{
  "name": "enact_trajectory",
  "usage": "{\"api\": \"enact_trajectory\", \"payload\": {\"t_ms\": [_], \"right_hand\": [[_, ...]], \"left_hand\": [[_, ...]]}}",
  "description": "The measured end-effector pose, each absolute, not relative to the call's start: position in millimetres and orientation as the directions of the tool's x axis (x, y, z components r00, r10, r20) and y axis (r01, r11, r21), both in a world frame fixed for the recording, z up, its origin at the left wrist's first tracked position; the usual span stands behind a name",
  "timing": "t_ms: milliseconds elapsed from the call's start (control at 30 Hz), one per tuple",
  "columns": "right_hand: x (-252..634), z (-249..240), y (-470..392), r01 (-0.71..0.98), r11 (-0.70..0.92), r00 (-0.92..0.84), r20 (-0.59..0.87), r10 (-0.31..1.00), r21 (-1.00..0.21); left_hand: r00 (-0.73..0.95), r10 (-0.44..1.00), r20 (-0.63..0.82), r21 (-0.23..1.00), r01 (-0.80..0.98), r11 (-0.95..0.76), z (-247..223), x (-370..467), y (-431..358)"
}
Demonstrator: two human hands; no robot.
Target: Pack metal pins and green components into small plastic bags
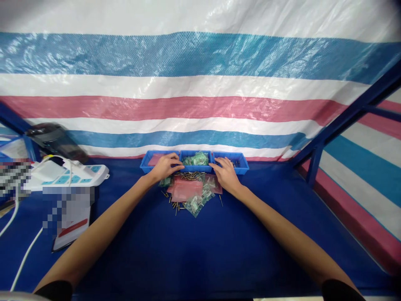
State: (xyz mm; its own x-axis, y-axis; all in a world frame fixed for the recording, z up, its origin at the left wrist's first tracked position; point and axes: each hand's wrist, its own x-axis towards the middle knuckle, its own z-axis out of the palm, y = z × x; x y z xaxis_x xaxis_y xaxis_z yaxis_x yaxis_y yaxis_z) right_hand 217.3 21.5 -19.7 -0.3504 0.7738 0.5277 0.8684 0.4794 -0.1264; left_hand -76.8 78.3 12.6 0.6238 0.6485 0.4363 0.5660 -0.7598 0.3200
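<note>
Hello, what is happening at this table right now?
A person reaches both bare arms across a blue table. The left hand rests on the front edge of the left blue tray; the right hand touches the right blue tray. The middle tray holds small green packets. In front of the trays lie pink bags, more packets and scattered small metal pins. A white power strip sits to the left.

Both forearms are bare; black sleeves [54, 289] show at the upper arms, probably a short-sleeved top.
</note>
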Motion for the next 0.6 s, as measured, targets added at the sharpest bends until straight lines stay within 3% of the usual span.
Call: {"api": "enact_trajectory", "payload": {"t_ms": [233,433,500,600], "right_hand": [[212,-9,14,0.863,0.474,-0.316,0.547,0.776,-0.175],[197,-3,1,0.715,0.663,-0.455,0.573,0.681,-0.221],[192,-5,-2,0.689,0.691,-0.505,0.539,0.674,-0.22],[189,-11,-4,0.699,0.693,-0.555,0.477,0.681,-0.177]], "left_hand": [[0.635,0.652,0.414,0.327,0.565,-0.757,15,-77,79],[0.582,0.576,0.575,0.119,0.637,-0.762,28,-65,59],[0.645,0.565,0.515,0.106,0.606,-0.789,31,-57,50],[0.765,0.565,0.309,0.094,0.566,-0.819,31,-45,38]]}}
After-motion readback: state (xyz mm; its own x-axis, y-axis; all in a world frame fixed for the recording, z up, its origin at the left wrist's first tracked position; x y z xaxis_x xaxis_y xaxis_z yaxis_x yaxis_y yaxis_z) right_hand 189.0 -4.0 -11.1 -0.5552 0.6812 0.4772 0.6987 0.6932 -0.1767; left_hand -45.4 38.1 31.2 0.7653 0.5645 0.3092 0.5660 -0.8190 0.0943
